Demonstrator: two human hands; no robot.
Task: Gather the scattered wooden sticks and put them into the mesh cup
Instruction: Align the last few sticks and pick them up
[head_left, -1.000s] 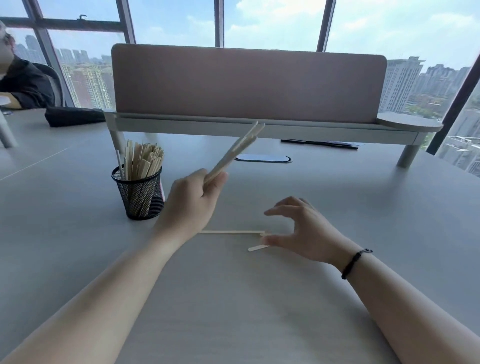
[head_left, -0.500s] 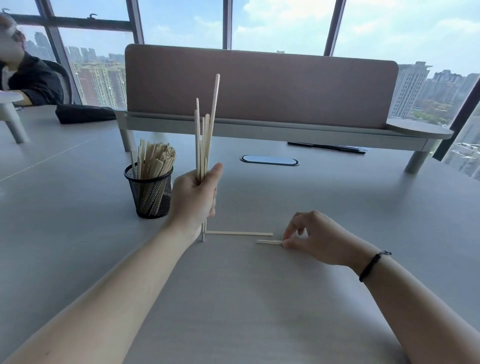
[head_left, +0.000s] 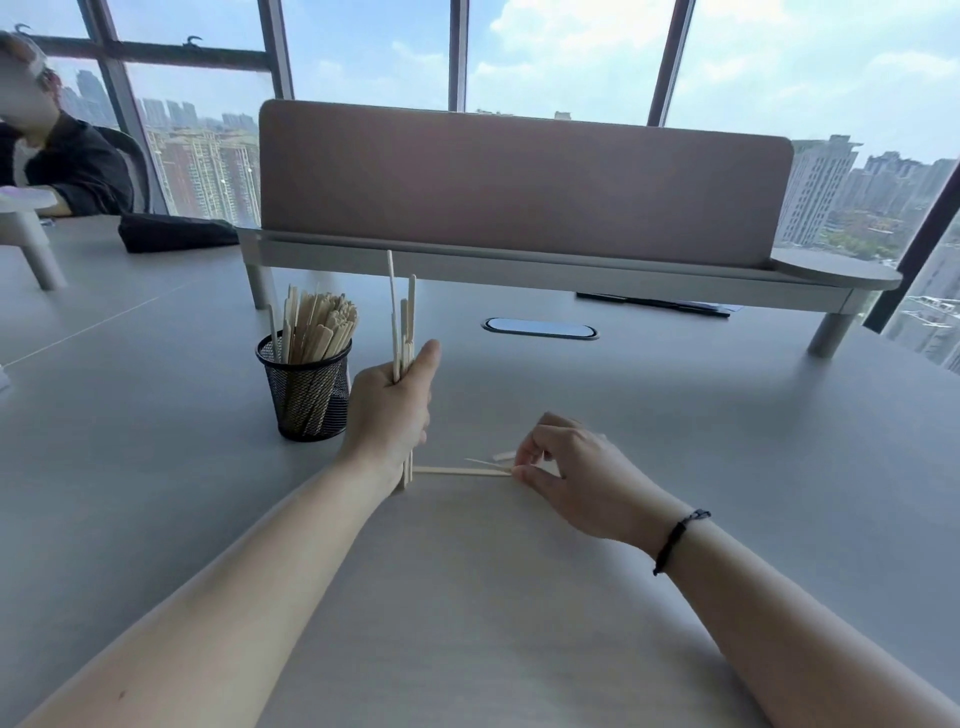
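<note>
A black mesh cup (head_left: 309, 395) stands on the grey table, filled with several wooden sticks (head_left: 317, 325). Just right of it my left hand (head_left: 390, 410) is shut on an upright bundle of sticks (head_left: 402, 317), whose lower ends rest on the table. A long stick (head_left: 457, 471) lies flat between my hands. My right hand (head_left: 566, 467) pinches its right end together with a shorter stick (head_left: 485, 462) that is tilted up off the table.
A pink desk divider (head_left: 519, 182) on a raised shelf (head_left: 545, 270) crosses the back of the table. An oval cable port (head_left: 540, 328) lies under it. A black pouch (head_left: 171, 234) and a seated person (head_left: 62, 156) are at the far left.
My left hand has lowered the upright bundle until its ends stand on the table. My right hand slid left and now pinches both remaining sticks, lifting the shorter one's end.
</note>
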